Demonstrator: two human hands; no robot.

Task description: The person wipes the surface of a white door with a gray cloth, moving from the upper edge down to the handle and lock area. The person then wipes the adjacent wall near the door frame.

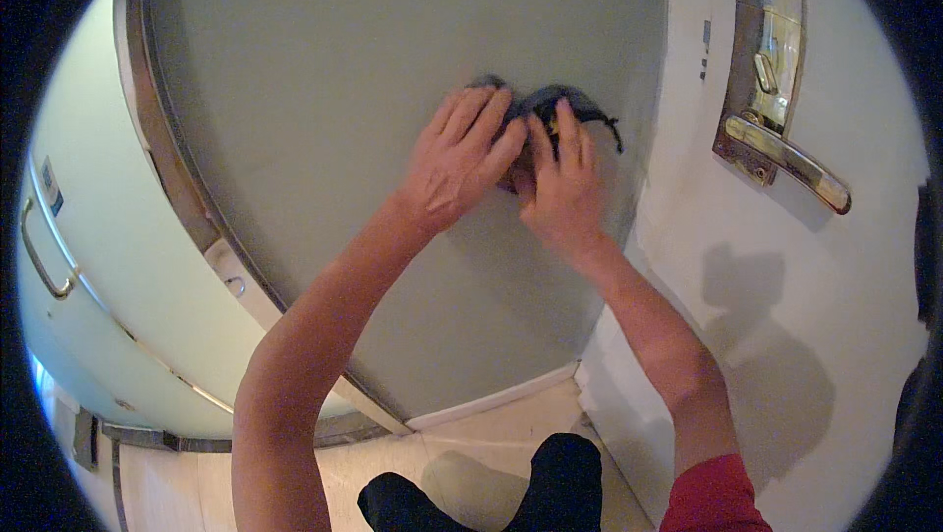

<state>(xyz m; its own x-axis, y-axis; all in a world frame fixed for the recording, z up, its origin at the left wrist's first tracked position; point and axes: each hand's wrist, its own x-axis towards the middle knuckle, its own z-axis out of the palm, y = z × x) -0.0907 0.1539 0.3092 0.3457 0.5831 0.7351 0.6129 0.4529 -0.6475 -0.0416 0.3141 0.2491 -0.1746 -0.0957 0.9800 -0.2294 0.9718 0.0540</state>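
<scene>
A dark fabric item (567, 99), blurred, lies against the grey wall panel (331, 90), with a thin black cord or strap trailing at its right end. A bit of yellow shows on it between my fingers. My left hand (460, 152) covers its left part, fingers bent over it. Just to the right, my right hand (563, 186) has its fingers raised against the item's middle. Something brown shows between the two hands; what it is I cannot tell. My palms and much of the item are hidden.
On the right stands a white door (847, 296) with a brass lever handle (792, 163). A pale green door (184, 296) with a curved metal pull handle (37, 259) is at the left. Below are tiled floor (457, 466) and my knees in dark trousers (563, 473).
</scene>
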